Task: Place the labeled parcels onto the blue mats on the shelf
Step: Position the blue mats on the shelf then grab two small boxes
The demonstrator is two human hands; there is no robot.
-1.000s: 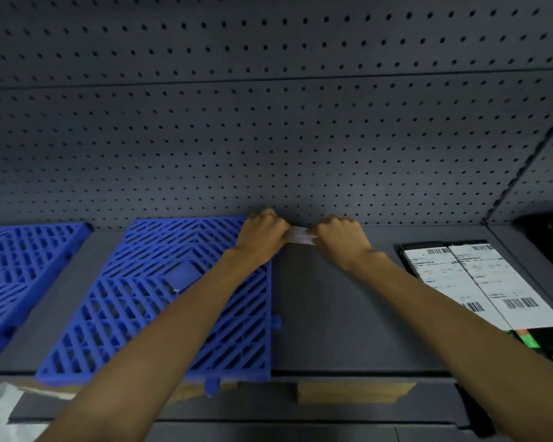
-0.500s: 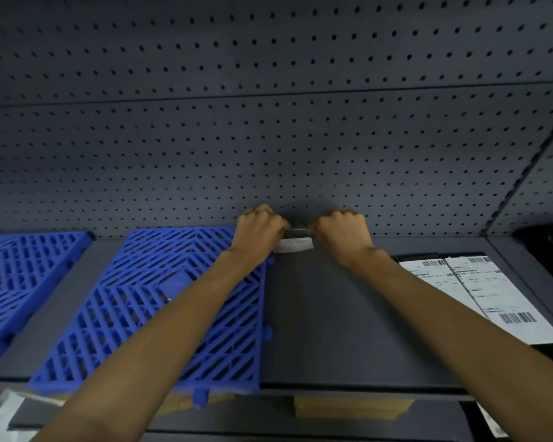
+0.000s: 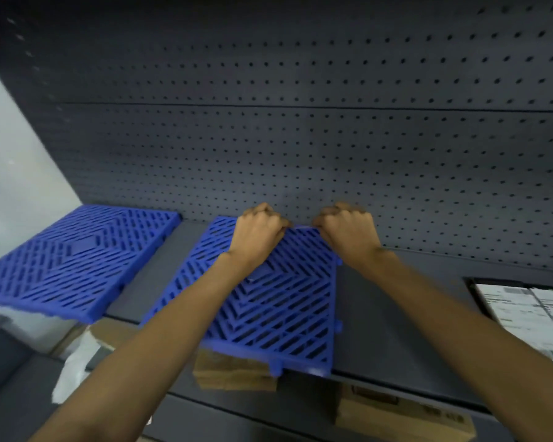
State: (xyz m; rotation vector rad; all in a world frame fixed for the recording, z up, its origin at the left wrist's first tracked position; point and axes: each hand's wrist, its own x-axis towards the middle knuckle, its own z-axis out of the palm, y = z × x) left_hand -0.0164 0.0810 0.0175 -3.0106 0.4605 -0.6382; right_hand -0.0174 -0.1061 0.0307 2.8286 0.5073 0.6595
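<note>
dark grey pegboard (image 3: 300, 138) behind — cardboard boxes (image 3: 233, 374) below

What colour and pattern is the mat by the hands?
The mat is blue, an open lattice of diagonal slats; head view.

Middle mat (image 3: 278, 307), the one I grip: bright blue, slots in nested diagonal chevrons.
Left mat (image 3: 77, 260): same blue, slots ringed around a diamond.
Pegboard back (image 3: 300, 148): dark grey, even rows of black holes.
Shelf (image 3: 160, 269): plain dark grey.
Parcel labels (image 3: 524, 311), right edge: white, blurred black print.
Cardboard boxes (image 3: 233, 374), lower centre: brown.
Wall (image 3: 13, 186), upper left: pale grey.
</note>
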